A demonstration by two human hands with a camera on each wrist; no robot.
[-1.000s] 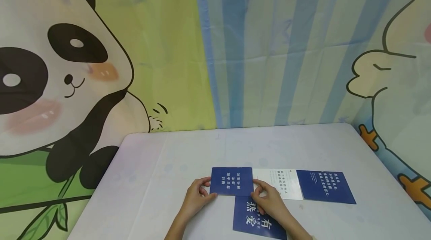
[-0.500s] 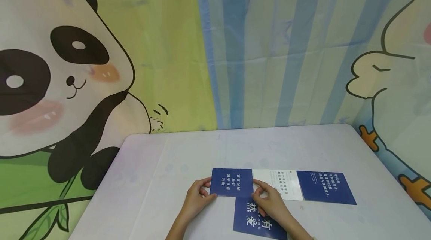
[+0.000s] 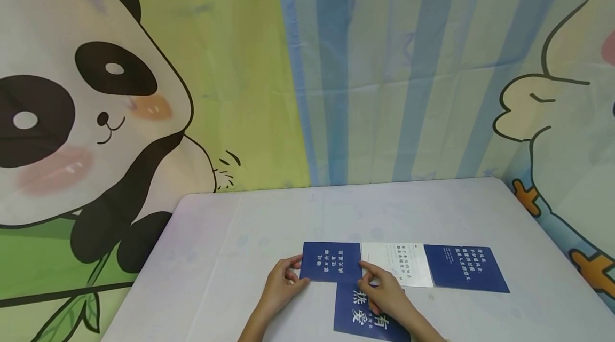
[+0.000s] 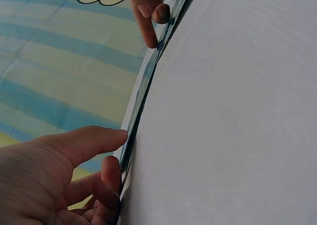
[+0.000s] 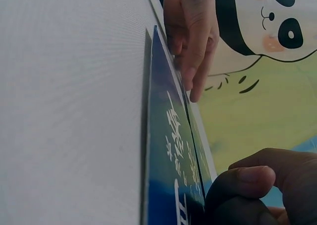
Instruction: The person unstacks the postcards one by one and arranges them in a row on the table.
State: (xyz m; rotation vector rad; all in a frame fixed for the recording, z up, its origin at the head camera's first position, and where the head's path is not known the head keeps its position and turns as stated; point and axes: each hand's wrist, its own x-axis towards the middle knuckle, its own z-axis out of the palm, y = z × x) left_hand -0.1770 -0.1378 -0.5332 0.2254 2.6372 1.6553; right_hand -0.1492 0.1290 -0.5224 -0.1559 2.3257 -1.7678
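A square blue card (image 3: 331, 262) with white lettering lies at the left end of a row of cards. My left hand (image 3: 282, 283) holds its left side, index finger at the left edge and thumb at the near left corner. Across from it, my right hand (image 3: 386, 294) has its index fingertip at the card's right edge and its thumb by the near right corner. Under that hand lies another blue card (image 3: 348, 318) with large white characters, partly hidden. In the right wrist view, the lettered blue card surface (image 5: 168, 136) is seen at a low angle.
To the right in the row lie a white card (image 3: 418, 267) with dark print and a blue card (image 3: 468, 270) with white lettering. The pale tabletop (image 3: 230, 256) ends at a cloth backdrop (image 3: 375, 91) with a panda and stripes.
My right index fingertip has shifted slightly left, onto the edge of the left-hand blue card. The left hand keeps its place, and the cards have hardly moved.
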